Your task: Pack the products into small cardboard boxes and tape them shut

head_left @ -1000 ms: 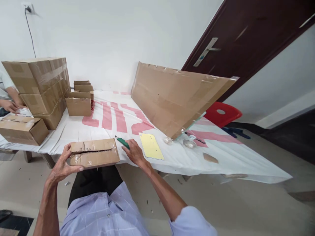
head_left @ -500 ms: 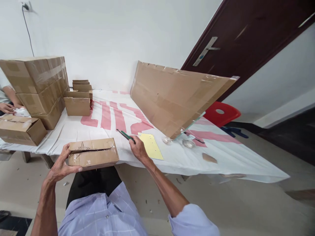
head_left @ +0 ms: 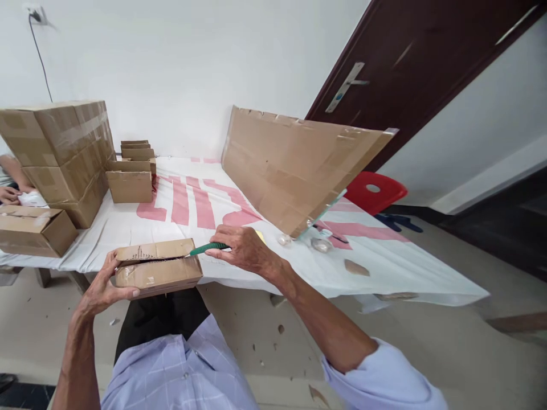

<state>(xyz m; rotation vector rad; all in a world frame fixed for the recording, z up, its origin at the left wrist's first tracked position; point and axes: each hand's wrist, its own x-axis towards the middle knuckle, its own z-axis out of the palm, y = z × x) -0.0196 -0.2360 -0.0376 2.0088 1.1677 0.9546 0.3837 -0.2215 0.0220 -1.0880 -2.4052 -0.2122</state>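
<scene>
A small cardboard box [head_left: 164, 276] lies at the front edge of the table, a dark slit running between its top flaps. My left hand [head_left: 102, 285] grips its left end, thumb on the near side and fingers over the far one. In my right hand [head_left: 241, 247] is a green-handled utility knife [head_left: 209, 248], pointing left. Its tip meets the right end of the slit; how deep it goes I cannot tell. Behind my right hand, a yellow sheet [head_left: 260, 234] is mostly hidden.
Taped boxes [head_left: 64, 154] are stacked at the left, near another person's hands [head_left: 11, 195]. Open cartons [head_left: 130, 185] stand behind my box. A large cardboard panel [head_left: 294, 165] leans at the back. A red chair [head_left: 376, 192] is beyond the table's right side.
My right hand has turned and moved left, bringing the knife from above the table to the box's slit. My left hand still grips the box. The view has shifted slightly.
</scene>
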